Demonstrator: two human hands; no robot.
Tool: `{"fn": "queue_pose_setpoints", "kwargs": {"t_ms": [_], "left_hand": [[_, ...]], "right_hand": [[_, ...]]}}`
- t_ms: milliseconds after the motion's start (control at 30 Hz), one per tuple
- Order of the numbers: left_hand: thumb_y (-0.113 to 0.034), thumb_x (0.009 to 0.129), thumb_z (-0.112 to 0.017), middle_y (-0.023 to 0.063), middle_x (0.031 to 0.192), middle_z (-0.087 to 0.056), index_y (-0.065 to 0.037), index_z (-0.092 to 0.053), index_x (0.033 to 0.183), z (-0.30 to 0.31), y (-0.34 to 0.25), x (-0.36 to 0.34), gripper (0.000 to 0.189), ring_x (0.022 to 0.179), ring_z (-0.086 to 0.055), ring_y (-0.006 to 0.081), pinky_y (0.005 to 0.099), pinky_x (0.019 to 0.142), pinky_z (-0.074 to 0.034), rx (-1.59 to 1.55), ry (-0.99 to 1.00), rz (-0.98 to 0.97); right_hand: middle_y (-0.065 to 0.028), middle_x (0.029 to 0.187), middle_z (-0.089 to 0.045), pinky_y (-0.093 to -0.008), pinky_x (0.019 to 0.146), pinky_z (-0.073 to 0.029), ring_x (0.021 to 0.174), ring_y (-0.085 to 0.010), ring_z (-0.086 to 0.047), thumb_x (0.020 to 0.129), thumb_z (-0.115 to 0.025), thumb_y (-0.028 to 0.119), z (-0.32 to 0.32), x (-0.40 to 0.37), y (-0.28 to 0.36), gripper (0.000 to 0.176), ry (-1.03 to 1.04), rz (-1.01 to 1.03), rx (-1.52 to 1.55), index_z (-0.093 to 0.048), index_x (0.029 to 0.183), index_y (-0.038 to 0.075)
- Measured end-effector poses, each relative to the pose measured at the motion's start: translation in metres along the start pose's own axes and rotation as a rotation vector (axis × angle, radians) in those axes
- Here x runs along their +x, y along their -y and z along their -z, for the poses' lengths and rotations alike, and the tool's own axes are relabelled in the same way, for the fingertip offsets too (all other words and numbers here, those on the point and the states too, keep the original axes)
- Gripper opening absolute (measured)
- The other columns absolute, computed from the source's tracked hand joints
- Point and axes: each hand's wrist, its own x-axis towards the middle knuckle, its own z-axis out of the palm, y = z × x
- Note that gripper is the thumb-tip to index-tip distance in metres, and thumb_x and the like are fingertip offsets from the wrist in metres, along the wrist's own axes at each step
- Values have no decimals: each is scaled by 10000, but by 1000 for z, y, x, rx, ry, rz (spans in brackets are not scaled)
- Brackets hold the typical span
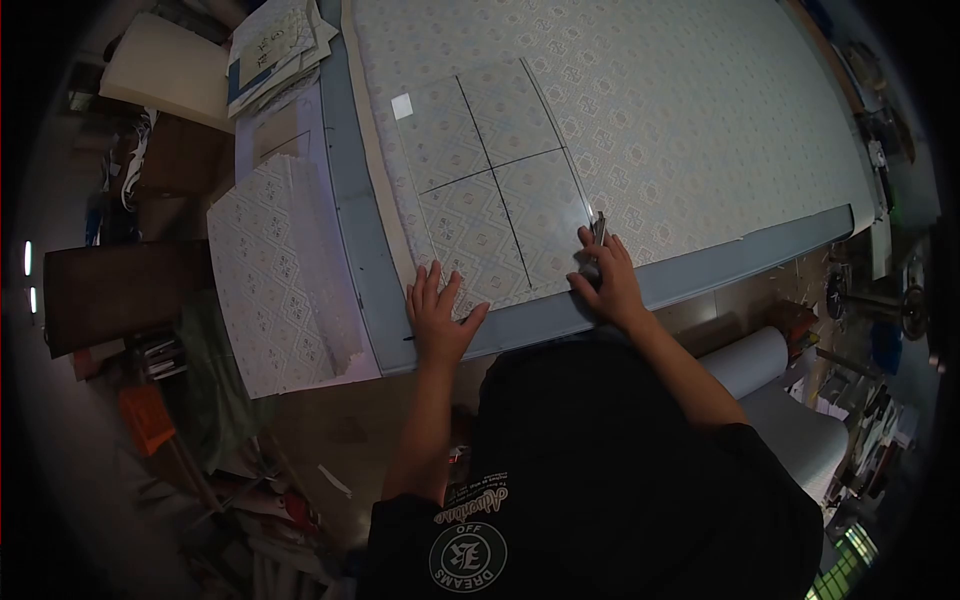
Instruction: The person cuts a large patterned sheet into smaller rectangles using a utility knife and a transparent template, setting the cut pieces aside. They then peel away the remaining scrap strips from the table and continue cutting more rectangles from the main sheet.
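A clear rectangular template [545, 205] marked with a black cross lies flat on the patterned sheet [690, 110]. My left hand [440, 315] rests with fingers spread at its near left corner, over the sheet's edge. At the near right, my right hand [612, 280] holds a slim metal cutter [599, 229] against the template's right edge. Its fingers partly cover the cutter, and the blade tip is too small to make out. A white square label [402, 106] sits at the template's far left corner.
The sheet covers a blue-grey table [740, 262]. To the left stands a stack of cut patterned sheets [268, 270], with papers [270, 50] behind it. Rolls of material [745, 362] lie at the right, below the table edge. An orange object [146, 420] is at lower left.
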Motion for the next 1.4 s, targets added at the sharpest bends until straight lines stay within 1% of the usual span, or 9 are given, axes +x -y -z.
{"fn": "queue_pose_setpoints", "kwargs": {"t_ms": [300, 433, 500, 567, 700, 967, 1100, 1267, 1400], "left_hand": [[-438, 771, -829, 151, 1542, -468, -105, -629, 1359, 3, -4, 2, 705, 1464, -372, 387, 626, 1173, -267, 11, 15, 8], [-434, 769, -831, 145, 1555, -458, -105, -623, 1378, 2, -1, 2, 723, 1465, -370, 386, 621, 1175, -267, 32, 26, -10], [-430, 767, -834, 144, 1554, -461, -106, -628, 1373, 2, -1, 2, 718, 1464, -372, 386, 620, 1176, -268, 29, 31, -4], [-426, 765, -837, 142, 1553, -464, -106, -633, 1368, 3, -2, 2, 713, 1463, -373, 386, 619, 1176, -268, 26, 39, 2], [-422, 756, -848, 139, 1548, -473, -107, -650, 1351, 1, 0, 2, 701, 1461, -377, 385, 620, 1174, -275, 10, 23, -7], [-427, 748, -853, 128, 1541, -485, -108, -660, 1337, 1, 1, 1, 697, 1459, -381, 383, 627, 1171, -276, 9, 15, -14], [-429, 745, -855, 129, 1538, -488, -107, -665, 1330, 0, 1, 1, 693, 1456, -384, 382, 627, 1170, -278, 9, 14, -10], [-426, 745, -858, 129, 1531, -497, -106, -670, 1321, -1, 2, 1, 685, 1454, -387, 381, 625, 1171, -275, 4, 7, -12], [-427, 752, -854, 129, 1531, -498, -108, -673, 1314, -1, 2, 3, 671, 1453, -389, 379, 620, 1176, -269, 5, 14, -2]], "right_hand": [[-128, 1510, -532, -548, 1187, -304, 1356, -420, -468, 822, -787, 216, 1, -1, 0, 387, -8, 12, 33, -579, 1117, 76], [-129, 1505, -536, -547, 1170, -322, 1311, -426, -493, 806, -800, 203, 0, -1, -1, 409, -32, 34, 40, -575, 1123, 75], [-130, 1501, -539, -544, 1159, -333, 1288, -426, -506, 802, -804, 200, 0, 1, -2, 415, -44, 53, 38, -574, 1125, 74], [-163, 1449, -578, -555, 1168, -319, 1297, -448, -509, 809, -818, 215, 0, 0, -2, 451, -28, 51, 17, -540, 1135, 75], [-156, 1465, -569, -556, 1168, -318, 1304, -447, -503, 807, -822, 210, 1, 0, -2, 449, -30, 46, 48, -537, 1128, 77], [-159, 1399, -606, -542, 1148, -348, 1245, -445, -538, 801, -832, 202, 2, 0, -1, 452, -27, 12, 59, -554, 1133, 73], [-161, 1400, -606, -537, 1143, -354, 1226, -441, -546, 797, -835, 199, 1, 0, 0, 453, -43, 31, 47, -554, 1129, 72], [-133, 1433, -600, -531, 1132, -366, 1216, -437, -550, 793, -837, 186, -1, -1, -3, 460, -63, 65, 31, -547, 1131, 68], [-120, 1455, -589, -505, 1128, -378, 1214, -434, -553, 789, -837, 176, -1, 0, -7, 485, -15, 46, 53, -539, 1155, 65]]}}
